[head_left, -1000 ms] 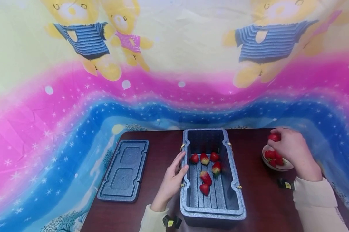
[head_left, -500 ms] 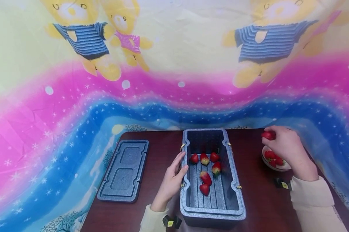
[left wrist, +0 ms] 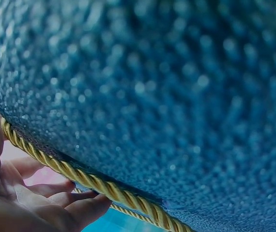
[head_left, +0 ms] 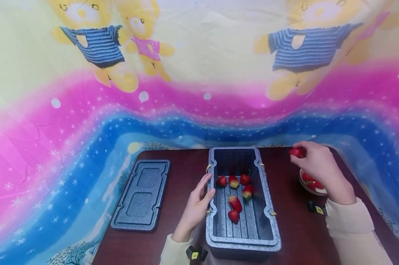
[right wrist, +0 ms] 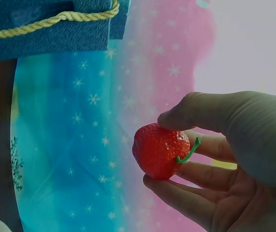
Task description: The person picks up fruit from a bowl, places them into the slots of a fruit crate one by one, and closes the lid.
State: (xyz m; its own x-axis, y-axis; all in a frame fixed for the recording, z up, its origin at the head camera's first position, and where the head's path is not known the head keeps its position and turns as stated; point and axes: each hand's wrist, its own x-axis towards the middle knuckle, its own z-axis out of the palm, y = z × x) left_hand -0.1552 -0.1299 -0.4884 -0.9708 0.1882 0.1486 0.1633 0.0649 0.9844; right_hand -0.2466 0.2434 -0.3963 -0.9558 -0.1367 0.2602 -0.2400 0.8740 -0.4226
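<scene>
In the head view my right hand (head_left: 317, 163) pinches a red strawberry (head_left: 297, 152) above the table's right side. The right wrist view shows this strawberry (right wrist: 160, 151) between thumb and fingertips, its green stem toward the palm. Below that hand stands a white bowl (head_left: 322, 191) of strawberries, partly hidden by it. My left hand (head_left: 194, 206) rests against the left side of a speckled grey-blue box (head_left: 242, 243), thumb at the rim. Its fingers lie beside a gold rope (left wrist: 70, 170) in the left wrist view. Several strawberries (head_left: 235, 203) lie on the box's slatted floor.
A matching flat lid (head_left: 141, 195) lies on the dark red table (head_left: 182, 165) left of the box. Behind the table hangs a patterned cloth (head_left: 199, 73) with printed bears. Gold ropes show on both sides of the box.
My right hand has moved left and slightly up with the strawberry, away from the bowl and toward the box. The left hand has stayed at the box's side.
</scene>
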